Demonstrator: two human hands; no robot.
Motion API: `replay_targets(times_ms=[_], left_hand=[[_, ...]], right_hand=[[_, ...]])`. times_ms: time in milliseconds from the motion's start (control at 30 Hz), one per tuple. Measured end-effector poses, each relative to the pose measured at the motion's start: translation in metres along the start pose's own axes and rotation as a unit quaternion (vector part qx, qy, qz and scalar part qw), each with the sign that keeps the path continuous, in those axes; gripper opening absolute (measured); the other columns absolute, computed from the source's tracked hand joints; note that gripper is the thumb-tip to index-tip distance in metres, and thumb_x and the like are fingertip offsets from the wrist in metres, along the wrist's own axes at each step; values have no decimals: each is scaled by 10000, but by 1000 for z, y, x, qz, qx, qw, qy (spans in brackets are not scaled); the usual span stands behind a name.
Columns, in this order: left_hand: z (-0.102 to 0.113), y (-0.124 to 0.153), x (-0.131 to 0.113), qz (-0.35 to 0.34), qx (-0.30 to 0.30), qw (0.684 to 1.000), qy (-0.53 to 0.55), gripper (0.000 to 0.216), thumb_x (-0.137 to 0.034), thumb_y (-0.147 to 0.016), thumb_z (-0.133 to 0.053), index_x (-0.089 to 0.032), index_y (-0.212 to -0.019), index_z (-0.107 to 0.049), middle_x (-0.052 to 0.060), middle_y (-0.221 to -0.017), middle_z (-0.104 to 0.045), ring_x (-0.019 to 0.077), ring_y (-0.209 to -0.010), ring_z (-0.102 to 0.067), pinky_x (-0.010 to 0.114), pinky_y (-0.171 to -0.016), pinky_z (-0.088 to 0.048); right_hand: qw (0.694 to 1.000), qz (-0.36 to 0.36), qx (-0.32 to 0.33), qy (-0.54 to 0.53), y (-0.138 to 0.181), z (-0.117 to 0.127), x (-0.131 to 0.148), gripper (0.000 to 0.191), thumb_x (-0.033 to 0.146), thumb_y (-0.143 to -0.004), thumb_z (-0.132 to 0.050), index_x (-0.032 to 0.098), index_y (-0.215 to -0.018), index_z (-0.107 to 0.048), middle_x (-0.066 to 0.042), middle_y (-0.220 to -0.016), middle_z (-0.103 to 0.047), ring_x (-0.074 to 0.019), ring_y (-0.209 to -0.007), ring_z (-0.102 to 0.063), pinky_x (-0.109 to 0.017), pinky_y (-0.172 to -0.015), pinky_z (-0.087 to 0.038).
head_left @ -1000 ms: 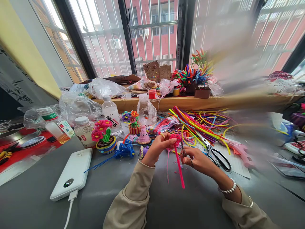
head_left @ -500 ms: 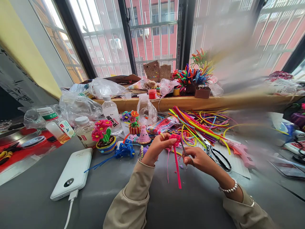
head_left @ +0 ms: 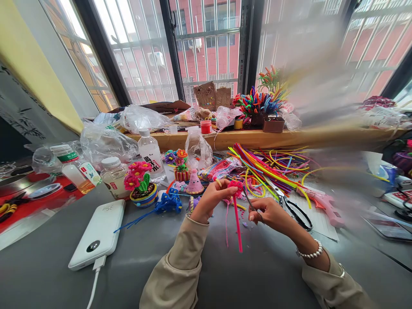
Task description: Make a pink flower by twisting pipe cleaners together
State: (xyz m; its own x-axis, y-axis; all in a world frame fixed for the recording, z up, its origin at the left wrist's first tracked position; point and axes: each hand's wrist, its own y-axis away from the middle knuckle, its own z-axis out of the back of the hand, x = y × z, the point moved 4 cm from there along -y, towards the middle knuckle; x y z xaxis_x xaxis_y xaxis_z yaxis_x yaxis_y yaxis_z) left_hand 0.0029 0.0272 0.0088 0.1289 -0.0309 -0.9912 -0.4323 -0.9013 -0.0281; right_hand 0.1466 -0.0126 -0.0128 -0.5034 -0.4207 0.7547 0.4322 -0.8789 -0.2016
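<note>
Between the thumb and fingers of my left hand (head_left: 210,201) is a pink pipe-cleaner flower (head_left: 236,185), its straight pink stem (head_left: 238,227) hanging down over the table. My right hand (head_left: 272,214) is closed on a pair of small scissors (head_left: 250,201), blades pointing up beside the flower's right edge. Whether the blades touch the flower I cannot tell. A thin pink strand (head_left: 227,227) dangles left of the stem. Just beyond my left hand stands a pink cone-shaped figure (head_left: 195,182), with a blue pipe-cleaner piece (head_left: 169,202) to its left.
Larger black-handled scissors (head_left: 298,214) and a pink glue gun (head_left: 331,210) lie right of my right hand. Behind them spreads a pile of pipe cleaners (head_left: 267,167). A potted pink flower (head_left: 140,180), a white power bank (head_left: 98,234) with its cable and several bottles (head_left: 150,154) stand left.
The flower and its stem have shifted slightly left. The small scissors now sit a little apart from the stem, with the right hand slightly further right.
</note>
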Motion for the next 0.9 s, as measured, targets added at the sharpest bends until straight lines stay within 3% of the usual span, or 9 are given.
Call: replay_targets(times_ms=[233, 633, 900], left_hand=[[0, 0, 0, 15, -18, 1000, 13, 234, -300, -571, -675, -136, -639, -522, -46, -562, -482, 41, -491, -411, 184, -501, -310], [-1, 1, -1, 16, -22, 999, 30, 255, -295, -571, -678, -138, -679, -508, -43, -591, -492, 41, -493, -443, 185, -513, -348], [-5, 0, 0, 14, -5, 1000, 12, 275, -305, -573, -676, -128, -710, -516, -29, -599, -521, 48, -506, -461, 194, -535, -365]], right_hand=[[1000, -23, -15, -15, 0, 1, 0, 529, 611, -656, -483, 150, -396, -491, 18, -432, -433, -91, -475, -395, -226, -497, -289], [1000, 8, -23, 19, -1, 0, -2, 627, 765, -603, -286, 160, -452, -358, 20, -552, -348, -94, -523, -291, -234, -483, -230], [999, 9, -1, 33, -2, -5, 6, 672, 785, -599, -155, 168, -548, -414, 5, -580, -383, -120, -558, -337, -241, -499, -280]])
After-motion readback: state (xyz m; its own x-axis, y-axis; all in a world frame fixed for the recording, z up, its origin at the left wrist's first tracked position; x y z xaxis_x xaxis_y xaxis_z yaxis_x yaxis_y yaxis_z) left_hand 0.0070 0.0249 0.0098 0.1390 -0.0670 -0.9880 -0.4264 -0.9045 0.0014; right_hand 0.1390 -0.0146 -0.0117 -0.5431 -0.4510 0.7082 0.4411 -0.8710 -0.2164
